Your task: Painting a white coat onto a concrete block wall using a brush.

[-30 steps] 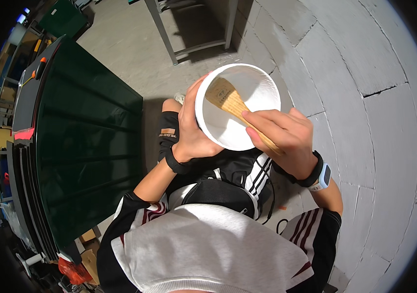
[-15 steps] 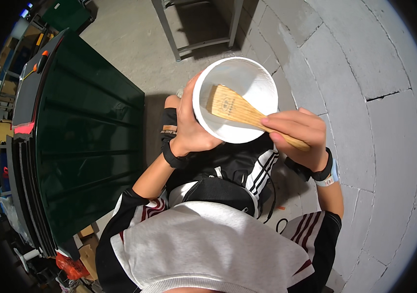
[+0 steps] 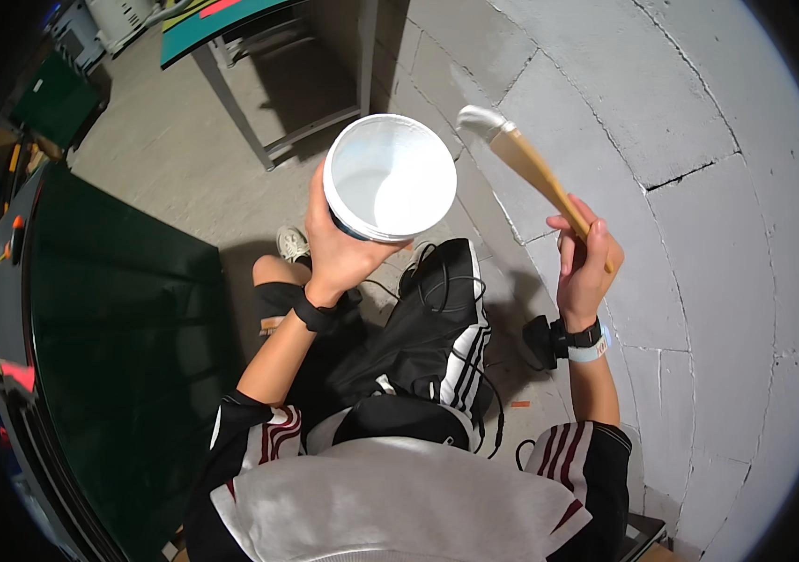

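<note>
Paintbrush (image 3: 523, 157) has come out of the white bucket (image 3: 390, 176); right hand (image 3: 585, 265) grips its handle, the loaded bristles touching the block wall (image 3: 662, 112). Left hand (image 3: 339, 253) clasps the bucket.

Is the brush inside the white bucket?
No, the brush is out of the white bucket, raised in the right hand beside the grey block wall.
</note>
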`<state>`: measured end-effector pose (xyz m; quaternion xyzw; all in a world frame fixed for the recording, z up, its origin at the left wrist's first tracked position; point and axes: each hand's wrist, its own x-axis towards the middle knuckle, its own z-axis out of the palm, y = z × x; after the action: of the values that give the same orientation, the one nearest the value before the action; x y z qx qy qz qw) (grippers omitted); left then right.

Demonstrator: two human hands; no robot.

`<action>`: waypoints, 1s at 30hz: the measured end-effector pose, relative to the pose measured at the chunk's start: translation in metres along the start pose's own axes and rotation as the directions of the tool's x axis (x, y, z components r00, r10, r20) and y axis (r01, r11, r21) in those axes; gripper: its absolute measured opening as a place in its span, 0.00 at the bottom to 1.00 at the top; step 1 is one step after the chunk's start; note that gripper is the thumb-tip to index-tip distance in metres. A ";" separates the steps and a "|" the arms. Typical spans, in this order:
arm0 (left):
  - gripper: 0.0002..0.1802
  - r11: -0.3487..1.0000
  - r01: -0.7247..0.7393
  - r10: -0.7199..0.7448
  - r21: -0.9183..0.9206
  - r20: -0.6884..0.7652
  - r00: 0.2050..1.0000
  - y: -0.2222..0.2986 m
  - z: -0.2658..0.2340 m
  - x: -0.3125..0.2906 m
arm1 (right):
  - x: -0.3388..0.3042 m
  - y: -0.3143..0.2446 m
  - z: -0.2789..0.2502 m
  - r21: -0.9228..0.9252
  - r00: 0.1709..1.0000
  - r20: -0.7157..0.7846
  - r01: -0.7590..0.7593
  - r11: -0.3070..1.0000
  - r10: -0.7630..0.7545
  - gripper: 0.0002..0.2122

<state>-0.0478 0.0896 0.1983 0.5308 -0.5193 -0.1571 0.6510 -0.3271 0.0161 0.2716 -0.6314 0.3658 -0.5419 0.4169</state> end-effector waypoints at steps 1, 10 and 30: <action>0.65 1.000 -0.001 0.001 -0.015 0.010 1.000 -0.008 0.003 0.009 | 0.009 0.006 0.001 -0.013 1.000 -0.012 0.002 1.000 -0.002 0.24; 0.63 0.994 0.027 -0.041 -0.105 -0.134 0.990 -0.118 0.008 0.069 | 0.085 0.154 0.028 -0.404 0.982 -0.135 -0.174 0.898 0.129 0.17; 0.62 0.885 0.425 -0.450 -0.188 -0.120 0.885 -0.255 -0.010 0.061 | 0.157 0.241 0.103 -0.931 0.953 0.284 0.300 0.210 -0.101 0.08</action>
<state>0.0747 -0.0500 0.0127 0.5929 -0.3177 -0.2972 0.6776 -0.2048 -0.2068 0.1023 -0.8359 0.5009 -0.1973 -0.1066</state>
